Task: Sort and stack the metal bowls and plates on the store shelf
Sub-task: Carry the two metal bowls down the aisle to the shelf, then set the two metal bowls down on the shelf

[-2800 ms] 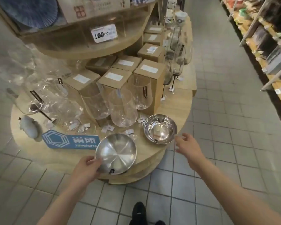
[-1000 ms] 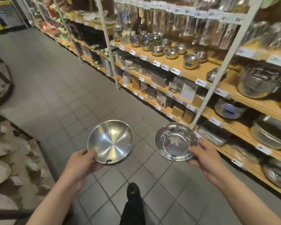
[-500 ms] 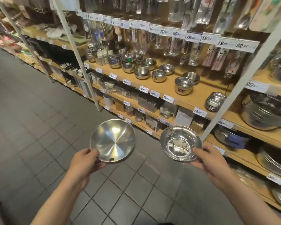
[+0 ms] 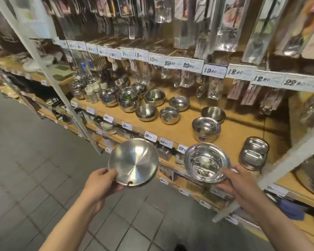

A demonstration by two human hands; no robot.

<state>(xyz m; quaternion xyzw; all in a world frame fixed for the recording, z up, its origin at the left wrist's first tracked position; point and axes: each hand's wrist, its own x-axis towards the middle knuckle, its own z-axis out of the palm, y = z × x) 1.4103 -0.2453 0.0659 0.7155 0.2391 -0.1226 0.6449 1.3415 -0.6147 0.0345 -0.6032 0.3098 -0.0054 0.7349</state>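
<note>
Two hands' fingers [image 4: 223, 186] partly hidden beneath held dishes.

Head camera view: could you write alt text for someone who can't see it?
A person stands at a store shelf, the left hand gripping a shallow metal plate and the right hand holding a shiny metal bowl. The wooden shelf carries small steel bowls, with price tags and packaged cutlery above.

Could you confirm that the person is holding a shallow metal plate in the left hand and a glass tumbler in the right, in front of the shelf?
Not quite: the head view shows the right hand holding a metal bowl, not a glass tumbler. The left hand does hold the shallow metal plate, in front of the shelf.
</note>
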